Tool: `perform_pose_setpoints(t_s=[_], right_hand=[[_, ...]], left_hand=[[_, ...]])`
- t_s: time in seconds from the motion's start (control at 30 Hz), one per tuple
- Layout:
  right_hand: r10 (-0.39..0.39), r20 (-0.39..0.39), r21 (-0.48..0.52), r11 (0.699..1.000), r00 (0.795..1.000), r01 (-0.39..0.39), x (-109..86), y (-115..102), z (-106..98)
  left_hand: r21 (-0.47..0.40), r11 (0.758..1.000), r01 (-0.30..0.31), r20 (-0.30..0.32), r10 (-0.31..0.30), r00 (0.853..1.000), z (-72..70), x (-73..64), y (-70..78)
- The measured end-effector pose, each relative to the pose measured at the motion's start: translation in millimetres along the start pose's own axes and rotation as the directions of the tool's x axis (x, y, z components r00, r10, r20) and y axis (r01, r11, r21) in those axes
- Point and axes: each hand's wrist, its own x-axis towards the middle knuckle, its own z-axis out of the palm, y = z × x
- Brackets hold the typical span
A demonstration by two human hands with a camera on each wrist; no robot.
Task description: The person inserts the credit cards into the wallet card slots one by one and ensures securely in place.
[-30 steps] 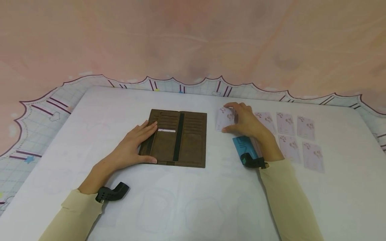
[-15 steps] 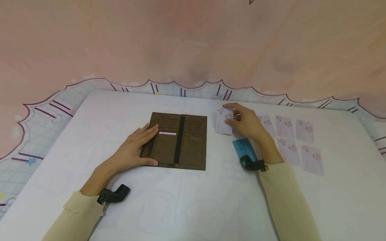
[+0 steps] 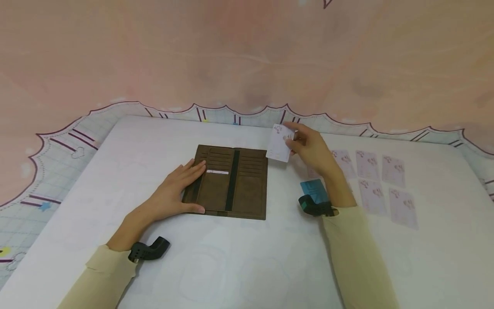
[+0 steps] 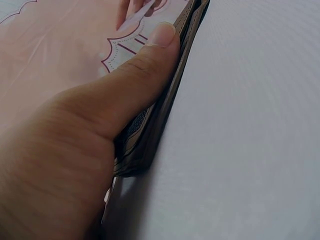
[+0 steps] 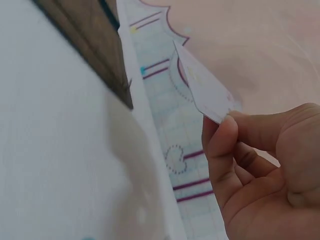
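A brown wallet (image 3: 248, 197) lies spread open on the white table, with card slots on both halves and dark straps. A white card edge (image 3: 217, 172) shows in one left slot. My left hand (image 3: 173, 189) rests on the wallet's left side with fingers extended; in the left wrist view its thumb (image 4: 135, 75) lies along the wallet's edge (image 4: 160, 120). Between thumb and fingers my right hand (image 3: 312, 150) pinches a white card (image 3: 278, 146) with pinkish print, raised and tilted beside the wallet's upper right corner. The right wrist view shows this card (image 5: 205, 87) too.
Several similar printed cards (image 3: 367, 165) lie in rows on the right. A blue card (image 3: 314, 189) lies partly under my right wrist, next to another partly hidden card. A patterned cloth border (image 3: 254, 116) runs behind the white table (image 3: 216, 266).
My right hand has picked the printed card up off the table and moved it slightly left and up towards the wallet's corner. The left hand stays on the wallet.
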Motion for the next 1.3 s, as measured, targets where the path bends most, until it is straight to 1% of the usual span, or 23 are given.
perform_pose_setpoints(t_s=[0.13, 0.23, 0.33, 0.5, 0.63, 0.87, 1.0, 1.17, 1.3], right_hand=[[0.010, 0.003, 0.078, 0.997, 1.000, -0.010, 5.3, -5.1, 7.9], [0.027, -0.001, 0.149, 0.988, 1.000, -0.027, 7.5, -9.5, 15.1], [0.039, 0.013, 0.213, 0.976, 0.999, -0.041, 9.1, -14.9, 22.3], [0.019, 0.033, 0.278, 0.960, 0.999, -0.028, 12.1, -23.6, 32.7], [0.004, 0.031, 0.298, 0.955, 1.000, -0.013, 14.4, -29.6, 41.6], [0.008, 0.038, 0.324, 0.946, 0.999, -0.020, 19.7, -33.4, 63.5], [0.006, 0.034, 0.370, 0.929, 0.999, -0.019, 24.6, -33.3, 75.9], [0.043, 0.005, 0.417, 0.908, 0.999, -0.041, 28.1, -31.6, 88.7], [0.063, -0.021, 0.470, 0.882, 0.998, -0.046, 29.3, -30.6, 99.7]], left_hand=[[-0.004, 1.000, 0.009, 0.007, -0.009, 1.000, -1.6, 0.9, 2.4], [-0.003, 1.000, 0.016, 0.011, -0.016, 1.000, -1.7, 0.9, 2.5], [0.000, 1.000, 0.021, 0.013, -0.021, 1.000, -1.7, 0.4, 2.2], [0.003, 1.000, 0.023, 0.013, -0.023, 1.000, -1.7, 0.5, 2.0], [-0.005, 1.000, 0.023, 0.011, -0.023, 1.000, -1.7, 0.1, 2.6], [-0.005, 1.000, 0.027, 0.012, -0.027, 1.000, -3.8, -0.8, 4.8], [-0.006, 1.000, 0.030, 0.016, -0.030, 0.999, -5.3, -0.8, 5.8], [0.005, 0.999, 0.037, 0.032, -0.037, 0.999, -5.0, -0.2, 6.1], [0.011, 0.999, 0.030, 0.026, -0.031, 0.999, -4.6, -0.2, 5.8]])
